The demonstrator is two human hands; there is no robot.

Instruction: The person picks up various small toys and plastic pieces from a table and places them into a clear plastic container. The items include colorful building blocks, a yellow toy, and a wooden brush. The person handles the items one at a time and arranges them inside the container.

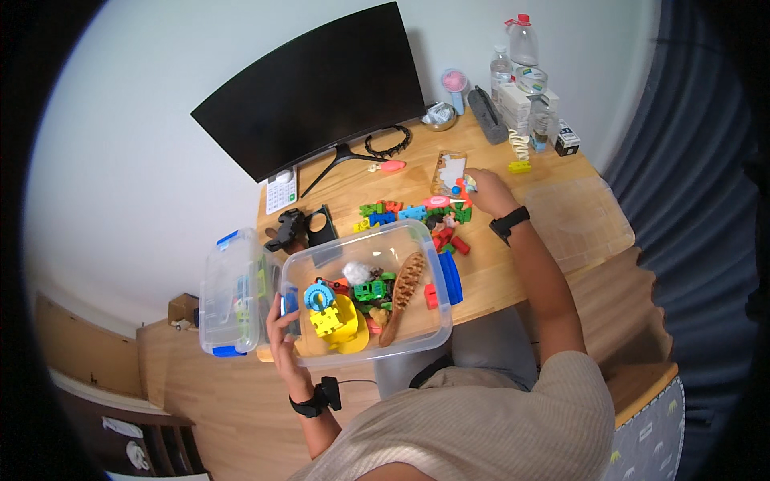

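A clear plastic storage bin [367, 355] stands without its lid at the table's front edge. My left hand [284, 340] grips its left end beside a blue latch. Inside lie a wooden hairbrush [403, 297], a yellow toy piece [352, 337], a light-blue ring piece [319, 296], a green toy vehicle [370, 290] and a white fluffy item [358, 272]. Beyond the bin, my right hand [488, 191] pinches a small pale item [470, 184], partly hidden by the fingers. Close to it are a clear phone case [450, 171], a blue bead [455, 190] and a pink-and-white tube [438, 201].
Colourful toy blocks [412, 213] and red pieces [460, 245] lie behind the bin. A black game controller [289, 229] and a second lidded bin [231, 294] are leftward. A monitor [319, 84] stands behind; bottles [523, 45] and a transparent lid [577, 222] are rightward.
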